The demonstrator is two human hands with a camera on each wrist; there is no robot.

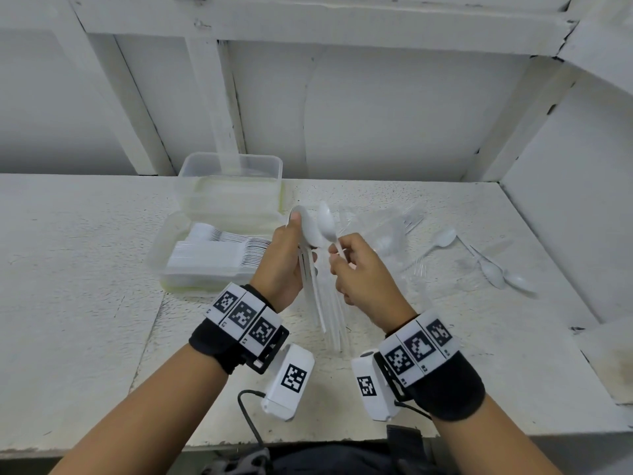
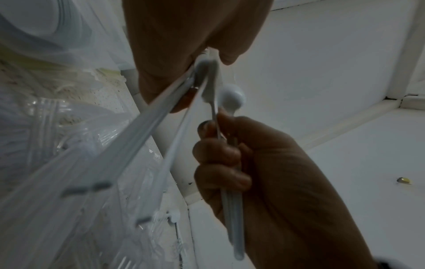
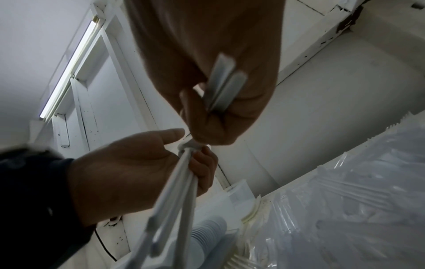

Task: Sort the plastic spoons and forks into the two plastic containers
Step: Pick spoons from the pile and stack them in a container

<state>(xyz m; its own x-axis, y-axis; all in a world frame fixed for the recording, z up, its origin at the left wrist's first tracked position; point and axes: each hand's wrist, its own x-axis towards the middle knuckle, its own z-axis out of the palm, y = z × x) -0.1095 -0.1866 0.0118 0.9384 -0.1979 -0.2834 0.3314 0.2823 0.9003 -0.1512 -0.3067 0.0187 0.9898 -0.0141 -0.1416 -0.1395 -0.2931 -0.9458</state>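
My left hand (image 1: 295, 246) grips a bundle of several white plastic spoons (image 1: 310, 234), bowls up and handles hanging toward me. Right beside it, my right hand (image 1: 337, 260) pinches two white spoons (image 1: 327, 222) by their handles, bowls almost touching the bundle. In the left wrist view the bundle's handles (image 2: 142, 134) run down-left while the right hand (image 2: 230, 160) curls round its spoons (image 2: 232, 96). The near clear container (image 1: 158, 255) holds stacked white spoons. The far clear container (image 1: 191, 166) stands behind it; what it holds I cannot make out.
Loose white spoons (image 1: 442, 240) and clear forks (image 1: 411, 221) lie scattered on the white shelf to the right, with crumpled clear plastic wrap (image 1: 380, 231) between. A wall closes the right side (image 1: 565, 200). White beams rise behind the containers.
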